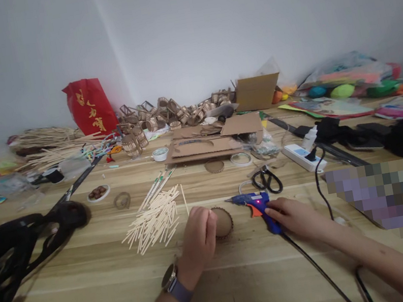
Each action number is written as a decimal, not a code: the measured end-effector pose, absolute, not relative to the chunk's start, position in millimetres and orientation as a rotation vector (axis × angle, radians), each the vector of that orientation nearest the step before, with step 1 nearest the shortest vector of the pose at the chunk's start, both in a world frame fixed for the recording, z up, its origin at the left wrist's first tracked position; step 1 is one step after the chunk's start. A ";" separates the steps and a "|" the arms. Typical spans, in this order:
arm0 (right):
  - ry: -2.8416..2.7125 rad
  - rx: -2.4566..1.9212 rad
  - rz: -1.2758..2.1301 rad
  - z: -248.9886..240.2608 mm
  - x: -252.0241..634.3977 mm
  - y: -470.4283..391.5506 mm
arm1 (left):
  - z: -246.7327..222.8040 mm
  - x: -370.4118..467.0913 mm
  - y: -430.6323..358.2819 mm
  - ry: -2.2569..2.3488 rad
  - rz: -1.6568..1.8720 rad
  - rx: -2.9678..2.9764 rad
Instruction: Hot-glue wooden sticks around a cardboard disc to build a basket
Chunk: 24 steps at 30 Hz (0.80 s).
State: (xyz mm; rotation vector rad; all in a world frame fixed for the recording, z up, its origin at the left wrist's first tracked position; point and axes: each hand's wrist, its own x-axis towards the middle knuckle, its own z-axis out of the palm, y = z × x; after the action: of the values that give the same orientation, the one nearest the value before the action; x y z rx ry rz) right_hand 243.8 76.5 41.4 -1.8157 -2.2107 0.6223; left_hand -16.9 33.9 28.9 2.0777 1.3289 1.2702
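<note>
My left hand, with a watch on its wrist, has its fingers closed at the left edge of a round brown cardboard disc. The disc has a ridged dark rim, and its left side is hidden by the hand. To its right, my right hand rests on the handle of a blue glue gun with an orange trigger and a lit red light. The gun's nozzle points left, and it lies on its side. A pile of short pale sticks is left of my left hand.
Black scissors lie behind the glue gun. Farther back are cardboard sheets, small stick baskets and a red bag. A power strip stands at the right, with a black cable nearer. A black object is at the left.
</note>
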 end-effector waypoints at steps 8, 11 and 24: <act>-2.210 -2.027 0.298 48.8 258.7 90.8 | 33.4 -13.9 31.6 1.295 1.264 2.101; -2.136 -1.971 0.212 58.1 248.9 84.6 | 35.2 -13.6 30.0 1.215 1.240 1.929; -1.874 -0.988 1.202 57.9 162.5 59.1 | 33.0 -21.8 32.0 1.187 1.016 1.834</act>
State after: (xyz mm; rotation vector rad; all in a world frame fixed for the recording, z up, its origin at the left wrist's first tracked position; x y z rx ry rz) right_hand 162.5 59.1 57.9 -0.9876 -1.8737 1.2023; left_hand -21.8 32.0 33.0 1.8340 1.1873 1.0164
